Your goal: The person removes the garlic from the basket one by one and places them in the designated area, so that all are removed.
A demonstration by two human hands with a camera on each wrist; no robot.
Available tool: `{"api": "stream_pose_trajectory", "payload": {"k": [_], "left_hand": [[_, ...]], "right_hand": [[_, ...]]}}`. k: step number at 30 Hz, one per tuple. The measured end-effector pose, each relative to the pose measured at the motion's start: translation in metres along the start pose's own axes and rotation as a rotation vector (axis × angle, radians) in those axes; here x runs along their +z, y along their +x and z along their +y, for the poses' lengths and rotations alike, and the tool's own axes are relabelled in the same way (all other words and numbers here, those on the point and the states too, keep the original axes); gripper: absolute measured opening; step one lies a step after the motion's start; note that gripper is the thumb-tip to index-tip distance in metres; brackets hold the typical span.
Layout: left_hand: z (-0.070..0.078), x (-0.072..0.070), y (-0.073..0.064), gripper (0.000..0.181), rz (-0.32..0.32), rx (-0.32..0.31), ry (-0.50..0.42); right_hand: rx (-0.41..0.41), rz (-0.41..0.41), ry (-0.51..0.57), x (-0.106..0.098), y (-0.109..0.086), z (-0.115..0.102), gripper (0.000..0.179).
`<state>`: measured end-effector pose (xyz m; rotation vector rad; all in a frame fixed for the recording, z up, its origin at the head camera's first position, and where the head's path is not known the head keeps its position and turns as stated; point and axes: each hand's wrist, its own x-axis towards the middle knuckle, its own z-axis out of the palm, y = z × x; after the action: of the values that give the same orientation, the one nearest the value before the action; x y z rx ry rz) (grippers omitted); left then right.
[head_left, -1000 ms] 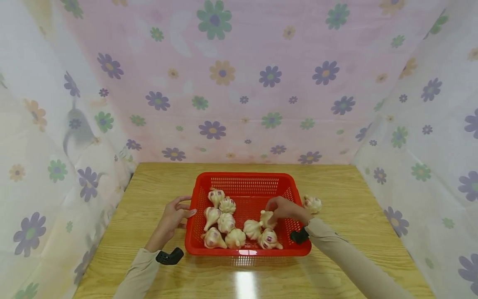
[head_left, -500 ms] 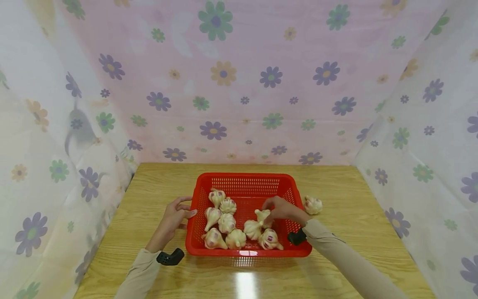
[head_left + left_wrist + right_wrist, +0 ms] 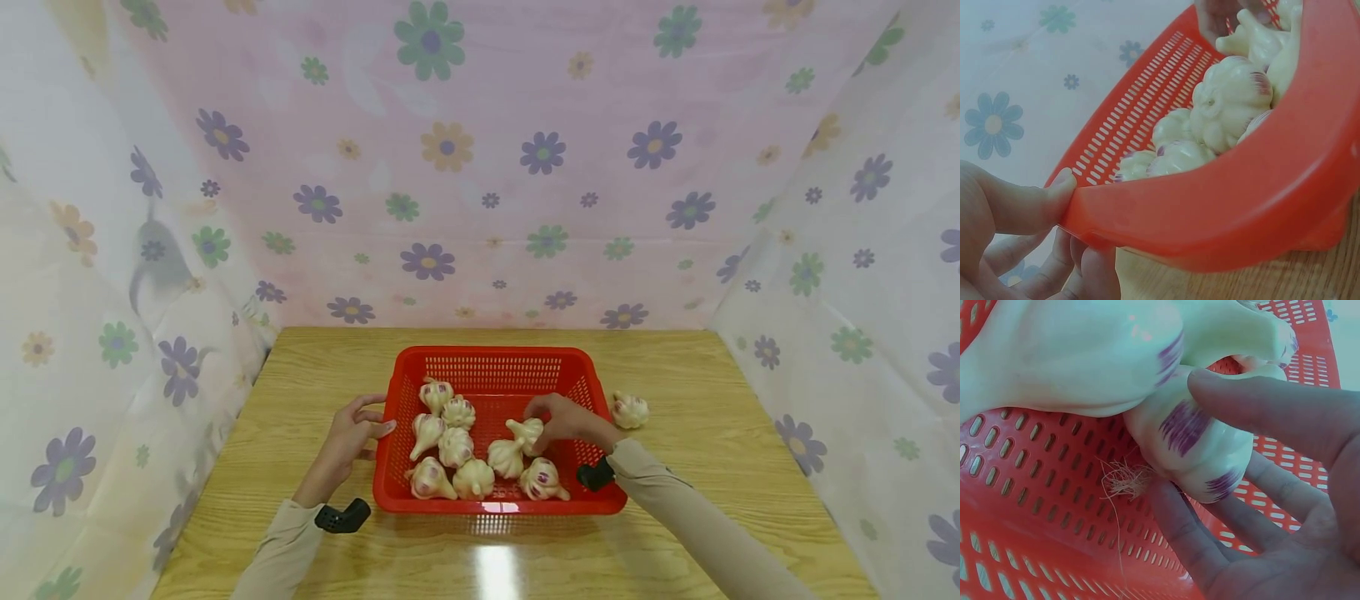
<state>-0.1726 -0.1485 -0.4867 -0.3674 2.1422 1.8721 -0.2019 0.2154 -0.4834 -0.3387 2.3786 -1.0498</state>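
My left hand (image 3: 349, 435) grips the left rim of a red plastic basket (image 3: 442, 506); in the left wrist view the thumb lies on top of the rim with fingers curled below. Inside the basket, my right hand (image 3: 562, 419) holds a garlic bulb (image 3: 1194, 440), thumb above and fingers under it. Its stem points up and left in the head view, and trailing roots (image 3: 1127, 478) hang near the fingers. Another garlic bulb (image 3: 506, 459) lies right against it, and a purple-marked garlic bulb (image 3: 542, 479) sits in front. Several more garlic bulbs (image 3: 455, 447) are grouped in the basket's left half.
One garlic bulb (image 3: 630, 411) lies on the wooden table (image 3: 690, 375) just outside the basket's right wall. Flower-patterned cloth (image 3: 487, 242) surrounds the table at the back and both sides. Black wrist devices (image 3: 343, 516) stick out from both sleeves.
My right hand has shifted slightly left with the garlic bulb, which has turned so its stem points up and left, beside its neighbour. My left hand stays on the rim.
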Motion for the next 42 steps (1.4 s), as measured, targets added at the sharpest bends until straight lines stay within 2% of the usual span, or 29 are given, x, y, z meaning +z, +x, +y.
{"api": "stream_pose_trajectory", "payload": {"k": [11, 21, 30, 34, 42], "left_hand": [[0.003, 0.001, -0.002, 0.05, 0.002, -0.009, -0.009], [0.001, 0.002, -0.001, 0.05, 0.006, -0.016, -0.013], [0.001, 0.001, 0.0, 0.049, 0.002, -0.004, -0.003], [0.001, 0.0, -0.001, 0.049, -0.002, 0.0, -0.007], [0.0, 0.0, 0.0, 0.049, 0.001, 0.002, -0.005]], "right_hand": [[0.016, 0.008, 0.017, 0.002, 0.0, 0.001, 0.045], [-0.038, -0.011, 0.063, -0.004, -0.002, 0.006, 0.044], [-0.028, 0.04, 0.074, -0.014, -0.011, 0.003, 0.048], [-0.032, 0.036, 0.112, -0.018, -0.015, 0.001, 0.048], [-0.089, 0.017, 0.202, -0.026, -0.024, -0.006, 0.046]]}}
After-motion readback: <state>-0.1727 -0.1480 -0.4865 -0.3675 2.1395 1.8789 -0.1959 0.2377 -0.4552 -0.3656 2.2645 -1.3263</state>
